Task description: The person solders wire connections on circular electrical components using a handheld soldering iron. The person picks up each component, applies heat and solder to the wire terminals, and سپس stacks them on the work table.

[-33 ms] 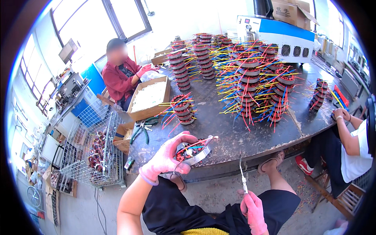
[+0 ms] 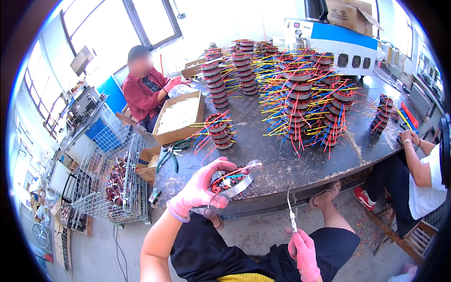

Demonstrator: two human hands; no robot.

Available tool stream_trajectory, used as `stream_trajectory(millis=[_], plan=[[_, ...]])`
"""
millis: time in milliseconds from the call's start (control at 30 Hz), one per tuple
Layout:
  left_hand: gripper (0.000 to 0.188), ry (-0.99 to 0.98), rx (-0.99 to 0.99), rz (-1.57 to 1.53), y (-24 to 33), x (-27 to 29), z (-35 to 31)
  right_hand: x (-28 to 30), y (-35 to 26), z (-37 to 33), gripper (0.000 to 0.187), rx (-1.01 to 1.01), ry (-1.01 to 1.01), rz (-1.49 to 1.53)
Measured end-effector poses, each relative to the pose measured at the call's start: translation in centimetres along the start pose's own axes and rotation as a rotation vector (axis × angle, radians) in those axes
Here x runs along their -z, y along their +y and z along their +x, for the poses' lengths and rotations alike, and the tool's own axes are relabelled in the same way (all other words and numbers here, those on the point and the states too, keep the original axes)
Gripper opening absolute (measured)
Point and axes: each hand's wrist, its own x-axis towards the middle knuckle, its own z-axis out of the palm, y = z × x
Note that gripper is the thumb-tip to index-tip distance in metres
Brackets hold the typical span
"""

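Note:
My left hand (image 2: 203, 188), in a pink glove, curls its fingers and thumb around a motor stator (image 2: 237, 188) at the table's near edge. The stator is a grey metal ring with red and black windings; a red wire and a light-tipped lead run across its top. My right hand (image 2: 304, 254), also gloved in pink, is closed low over my lap. Upright in it is a slim white-handled tool (image 2: 293, 220) with a long thin metal tip, apart from the stator. Its exact kind is unclear.
Stacks of stators (image 2: 298, 103) with red, yellow and blue wires crowd the table (image 2: 244, 160). A short stack (image 2: 219, 131) stands nearer. Left are green-handled pliers (image 2: 174, 160), a cardboard box (image 2: 197, 113) and a wire cage (image 2: 112, 188). People sit far left and right.

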Motion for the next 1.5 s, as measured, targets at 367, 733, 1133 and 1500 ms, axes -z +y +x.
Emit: stream_trajectory(millis=[367,733,1133,1500], plan=[[0.106,-0.016,0.073,-0.115,1.1,-0.4,-0.4,-0.5,-0.5,-0.1,0.040,-0.004,-0.001,-0.021],[0.113,-0.019,0.099,-0.156,1.4,-0.4,-0.3,-0.6,-0.7,-0.1,0.040,-0.018,-0.006,-0.026],[0.085,0.304,-0.106,0.470,-3.4,7.6,4.0,-0.1,-0.4,1.6,0.041,-0.014,-0.016,0.012],[0.084,0.466,0.013,0.484,-8.8,15.4,15.1,-1.4,-1.9,2.7,0.027,0.038,0.180,-0.084]])
